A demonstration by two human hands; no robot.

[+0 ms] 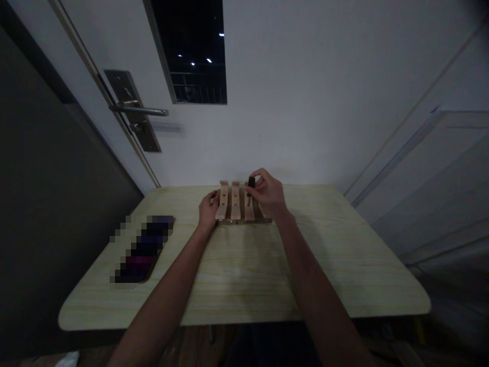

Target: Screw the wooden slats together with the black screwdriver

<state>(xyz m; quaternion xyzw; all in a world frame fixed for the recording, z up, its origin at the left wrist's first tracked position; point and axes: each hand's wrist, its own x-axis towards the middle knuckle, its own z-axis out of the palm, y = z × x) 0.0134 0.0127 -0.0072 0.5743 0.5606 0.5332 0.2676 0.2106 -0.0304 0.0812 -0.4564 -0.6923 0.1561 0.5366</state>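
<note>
A wooden hook rack [239, 221] lies on the table, its dark board carrying several pale curved wooden hooks [236, 201] side by side. Two dark holes or screw heads show on some of the hooks. My right hand [272, 196] pinches a small screwdriver [251, 182] by its black handle. The shaft points down at the lower hole of the third hook from the left; whether the tip touches is too small to tell. My left hand [208, 210] grips the rack's left end, fingers behind it and thumb alongside. Part of the right end is hidden by my right hand.
The light wood-grain table [237, 285] stands against a white door [305, 92] with a metal lever handle [139, 109] and a dark window [191, 56]. A pixelated flat dark object [147, 250], perhaps a phone, lies on the table's left side.
</note>
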